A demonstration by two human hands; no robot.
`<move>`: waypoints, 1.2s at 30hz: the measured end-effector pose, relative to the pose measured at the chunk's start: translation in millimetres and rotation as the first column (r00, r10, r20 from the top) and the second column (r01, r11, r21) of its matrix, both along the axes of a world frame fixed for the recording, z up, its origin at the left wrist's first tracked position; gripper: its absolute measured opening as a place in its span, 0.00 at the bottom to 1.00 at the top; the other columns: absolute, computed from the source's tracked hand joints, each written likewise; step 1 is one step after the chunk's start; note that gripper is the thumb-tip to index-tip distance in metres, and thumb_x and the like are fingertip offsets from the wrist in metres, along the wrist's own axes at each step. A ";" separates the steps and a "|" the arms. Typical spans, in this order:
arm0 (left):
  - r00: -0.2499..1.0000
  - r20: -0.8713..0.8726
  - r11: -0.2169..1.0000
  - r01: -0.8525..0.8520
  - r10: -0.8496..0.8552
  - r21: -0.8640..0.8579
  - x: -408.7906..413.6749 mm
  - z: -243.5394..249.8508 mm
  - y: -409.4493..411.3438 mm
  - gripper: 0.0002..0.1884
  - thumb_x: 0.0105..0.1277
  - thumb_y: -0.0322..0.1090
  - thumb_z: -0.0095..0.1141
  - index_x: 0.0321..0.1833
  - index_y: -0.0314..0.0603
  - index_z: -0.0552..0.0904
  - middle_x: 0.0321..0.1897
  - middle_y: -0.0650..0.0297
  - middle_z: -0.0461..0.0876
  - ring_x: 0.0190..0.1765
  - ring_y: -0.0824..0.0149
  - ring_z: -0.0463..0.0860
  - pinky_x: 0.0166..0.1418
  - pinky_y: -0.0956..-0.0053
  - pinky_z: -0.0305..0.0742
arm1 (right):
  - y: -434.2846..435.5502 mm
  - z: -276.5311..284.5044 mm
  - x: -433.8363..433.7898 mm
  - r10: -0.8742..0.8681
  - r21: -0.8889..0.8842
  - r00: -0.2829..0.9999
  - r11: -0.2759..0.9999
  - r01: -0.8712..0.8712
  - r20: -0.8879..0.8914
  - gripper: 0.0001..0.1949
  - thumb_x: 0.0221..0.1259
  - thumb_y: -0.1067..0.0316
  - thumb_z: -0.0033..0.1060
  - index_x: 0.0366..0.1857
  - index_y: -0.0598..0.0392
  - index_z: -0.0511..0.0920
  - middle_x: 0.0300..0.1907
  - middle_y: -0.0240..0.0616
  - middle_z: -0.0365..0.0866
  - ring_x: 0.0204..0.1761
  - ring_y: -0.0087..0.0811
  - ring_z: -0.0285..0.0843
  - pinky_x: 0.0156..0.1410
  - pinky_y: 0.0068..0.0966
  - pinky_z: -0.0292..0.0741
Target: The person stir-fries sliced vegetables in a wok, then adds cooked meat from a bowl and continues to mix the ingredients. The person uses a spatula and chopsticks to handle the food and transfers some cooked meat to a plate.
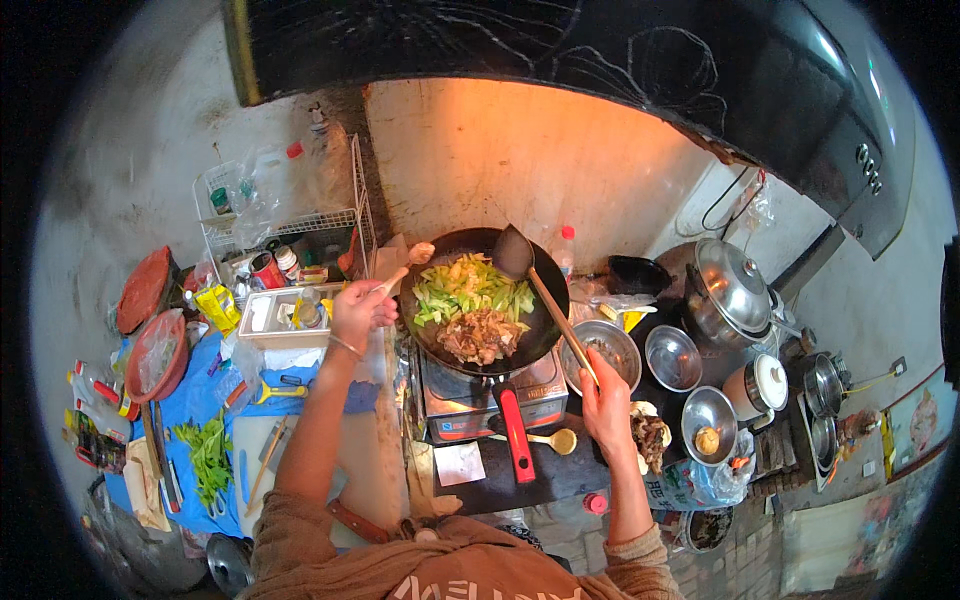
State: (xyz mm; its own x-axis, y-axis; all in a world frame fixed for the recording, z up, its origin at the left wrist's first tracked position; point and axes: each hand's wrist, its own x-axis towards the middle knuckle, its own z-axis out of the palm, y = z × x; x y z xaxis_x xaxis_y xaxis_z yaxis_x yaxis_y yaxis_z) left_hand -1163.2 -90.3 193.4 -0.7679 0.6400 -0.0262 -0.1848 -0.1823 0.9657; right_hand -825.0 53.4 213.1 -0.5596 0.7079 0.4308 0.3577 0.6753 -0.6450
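Observation:
My left hand [358,313] grips the handle of a small spoon [396,280], whose bowl is over the far left rim of a black wok [544,330]. With my right hand [607,397] I hold the wooden handle of a wok spatula [512,253]; its dark metal blade is at the far right inside the wok. Chopped green vegetable pieces [469,281] lie in the wok, beside a heap of browned meat [480,337] on the near side. A portable stove [491,401] is under the wok, whose red handle [515,435] points towards me.
Metal bowls [673,358] and a lidded pot [731,285] crowd the right side. A wooden spoon [559,441] lies before the stove. Leafy greens [206,454], a cutting board [251,457] and a condiment tray [281,337] are at left. A range hood [480,45] hangs overhead.

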 end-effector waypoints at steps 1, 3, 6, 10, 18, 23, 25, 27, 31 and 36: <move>0.999 -0.006 0.999 -0.033 0.033 0.000 -0.2 5.5 -10.2 0.11 0.61 0.31 0.52 0.44 0.33 0.72 0.23 0.57 0.79 0.21 0.68 0.78 0.24 0.79 0.74 | 5.0 -2.6 0.0 -0.006 -0.004 1.000 1.000 0.006 -0.002 0.15 0.59 0.71 0.48 0.50 0.64 0.71 0.40 0.54 0.77 0.45 0.47 0.76 0.48 0.32 0.71; 0.994 -0.017 0.994 -0.106 0.106 0.001 -5.3 12.4 -36.0 0.11 0.60 0.31 0.52 0.44 0.34 0.72 0.23 0.58 0.79 0.21 0.69 0.78 0.24 0.79 0.74 | 12.7 -2.6 -2.4 -0.009 -0.043 0.999 0.999 0.010 0.034 0.15 0.59 0.71 0.48 0.49 0.64 0.71 0.38 0.55 0.77 0.43 0.48 0.76 0.46 0.33 0.71; 0.969 -0.001 0.969 -0.245 0.245 0.041 -24.1 10.3 -89.6 0.11 0.60 0.30 0.52 0.44 0.36 0.73 0.23 0.60 0.79 0.21 0.72 0.77 0.24 0.81 0.73 | 23.5 -6.1 -14.0 0.019 -0.003 0.995 1.000 -0.019 0.094 0.14 0.57 0.72 0.48 0.47 0.64 0.70 0.34 0.57 0.76 0.38 0.52 0.75 0.42 0.37 0.71; 0.904 0.032 0.899 -0.427 0.426 0.102 -54.6 3.4 -169.2 0.12 0.59 0.28 0.53 0.45 0.34 0.72 0.22 0.59 0.78 0.20 0.72 0.76 0.23 0.83 0.72 | 55.8 -29.4 -35.2 -0.001 -0.190 0.980 0.981 0.039 0.197 0.13 0.52 0.70 0.50 0.41 0.62 0.69 0.31 0.58 0.76 0.37 0.54 0.75 0.42 0.40 0.71; 0.785 0.035 0.786 -0.618 0.618 -0.020 -90.9 -33.2 -239.6 0.10 0.59 0.29 0.53 0.43 0.35 0.72 0.22 0.59 0.78 0.20 0.71 0.77 0.22 0.81 0.73 | 54.3 -4.7 -45.6 0.000 -0.220 0.986 0.975 0.038 0.168 0.12 0.51 0.71 0.52 0.40 0.59 0.71 0.26 0.46 0.77 0.28 0.34 0.75 0.34 0.29 0.71; 0.785 -0.061 0.769 -0.616 0.616 -0.171 -130.4 -76.5 -243.6 0.10 0.59 0.29 0.53 0.42 0.35 0.72 0.21 0.59 0.78 0.19 0.71 0.77 0.20 0.79 0.72 | 14.5 21.1 -65.1 -0.005 -0.075 0.948 0.997 0.031 0.318 0.15 0.49 0.70 0.51 0.44 0.56 0.75 0.31 0.52 0.79 0.34 0.46 0.79 0.36 0.36 0.73; 0.798 -0.129 0.787 -0.603 0.589 -0.132 -149.9 -102.4 -238.9 0.10 0.60 0.32 0.54 0.41 0.36 0.72 0.20 0.59 0.78 0.18 0.70 0.77 0.20 0.78 0.73 | 4.0 -7.0 -75.4 0.075 0.031 0.971 0.996 -0.084 0.226 0.14 0.51 0.71 0.48 0.43 0.57 0.75 0.27 0.57 0.76 0.31 0.51 0.78 0.34 0.41 0.72; 0.808 -0.185 0.797 -0.586 0.560 -0.146 -155.4 -112.0 -224.1 0.10 0.60 0.33 0.53 0.42 0.37 0.73 0.20 0.60 0.77 0.17 0.71 0.76 0.18 0.78 0.73 | -4.9 -20.3 -81.4 0.109 -0.016 0.976 0.994 -0.108 0.187 0.18 0.51 0.71 0.48 0.49 0.58 0.72 0.27 0.60 0.75 0.34 0.54 0.76 0.36 0.44 0.71; 0.697 -0.444 0.700 -0.688 0.564 -0.190 -147.4 -116.2 -213.2 0.14 0.61 0.37 0.54 0.45 0.36 0.75 0.20 0.62 0.76 0.18 0.71 0.74 0.19 0.78 0.71 | -20.8 1.4 -75.4 0.132 -0.017 0.965 0.991 -0.132 0.226 0.19 0.52 0.70 0.49 0.50 0.58 0.71 0.27 0.59 0.75 0.32 0.55 0.75 0.35 0.43 0.72; 0.487 -0.724 0.555 -0.814 0.489 -0.173 -140.7 -117.6 -231.2 0.19 0.61 0.40 0.54 0.49 0.32 0.74 0.40 0.55 0.77 0.42 0.66 0.75 0.47 0.73 0.70 | -37.4 -8.3 -72.8 0.134 0.174 0.918 0.962 -0.211 0.374 0.20 0.52 0.68 0.49 0.52 0.54 0.69 0.27 0.55 0.76 0.30 0.54 0.75 0.35 0.44 0.72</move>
State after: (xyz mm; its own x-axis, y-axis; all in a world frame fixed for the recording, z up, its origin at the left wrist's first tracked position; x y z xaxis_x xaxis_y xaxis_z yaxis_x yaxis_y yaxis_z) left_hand -1303.9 -321.5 75.9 -0.9031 -0.0384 0.4278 0.3645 0.4584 0.8106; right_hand -897.9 16.0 204.8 -0.8077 0.5038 0.3065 0.4030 0.8510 -0.3369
